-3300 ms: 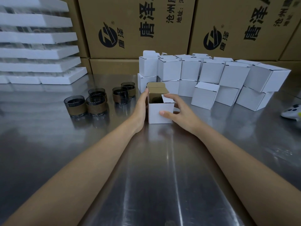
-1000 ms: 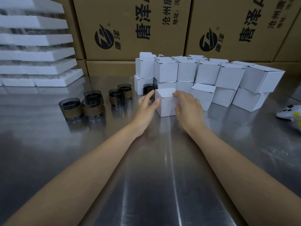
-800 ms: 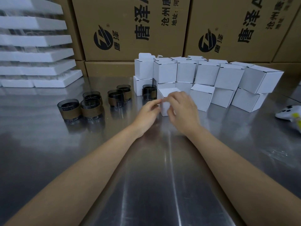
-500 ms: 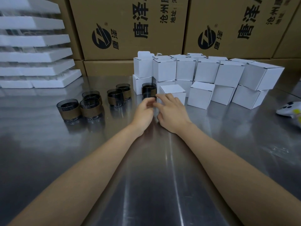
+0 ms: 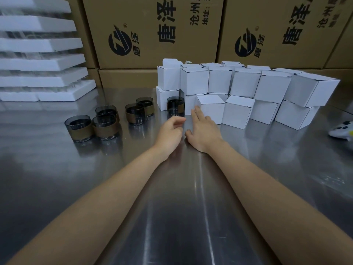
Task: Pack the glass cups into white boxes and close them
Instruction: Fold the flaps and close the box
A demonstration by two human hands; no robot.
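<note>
1. Big brown cartons with black print stand along the back wall, at 12 o'clock.
2. A shiny metal bench holds everything else.
3. A stack of foam trays sits far off at 10 o'clock.
4. A pile of white boxes, two high, runs from 12 to 2 o'clock. The top one at the left end has its flap up.
5. One closed white box stands in front of the pile at 12 o'clock.
6. The right hand lies low with straight fingers. Its fingertips touch that box's left side, and its grip is loose and holds nothing.
7. The left hand is just beside it, with fingers softly curled. Its grip holds nothing.
8. Six dark glass cups with brown bands stand upright. One is near the boxes at 12 o'clock, two are at 11 and three are at 10.
9. A small white controller lies at 3 o'clock.
</note>
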